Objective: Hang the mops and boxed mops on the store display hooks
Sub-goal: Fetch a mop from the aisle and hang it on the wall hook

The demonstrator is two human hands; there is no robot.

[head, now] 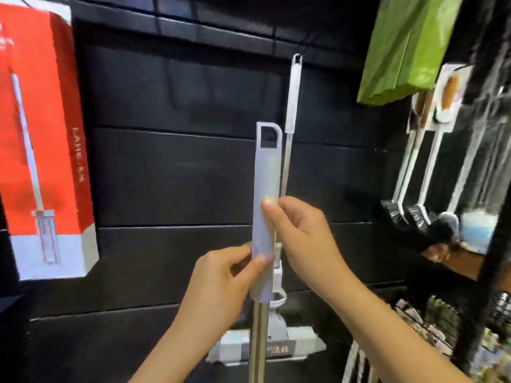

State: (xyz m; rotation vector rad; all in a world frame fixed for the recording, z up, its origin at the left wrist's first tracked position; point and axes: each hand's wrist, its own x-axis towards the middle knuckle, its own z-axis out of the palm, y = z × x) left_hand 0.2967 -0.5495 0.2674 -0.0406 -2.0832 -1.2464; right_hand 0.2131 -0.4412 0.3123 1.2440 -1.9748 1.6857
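A mop with a grey plastic handle (265, 172) and a steel shaft stands upright in front of me. Its hanging loop at the top is below the hook level. My left hand (221, 283) pinches the lower part of the grey handle. My right hand (298, 239) holds the handle from the right, thumb on its front. Behind it a second mop (293, 95) hangs by its loop from a hook on the black slat wall; its head (265, 346) shows lower down. A red and white mop box (41, 128) hangs at the left.
A green bag (406, 42) hangs at the upper right. Long-handled brushes (420, 167) in card packs hang on the right, beside a black upright post (497, 217). Wire baskets with goods sit at the lower right. The black slat wall (171, 172) between box and mops is bare.
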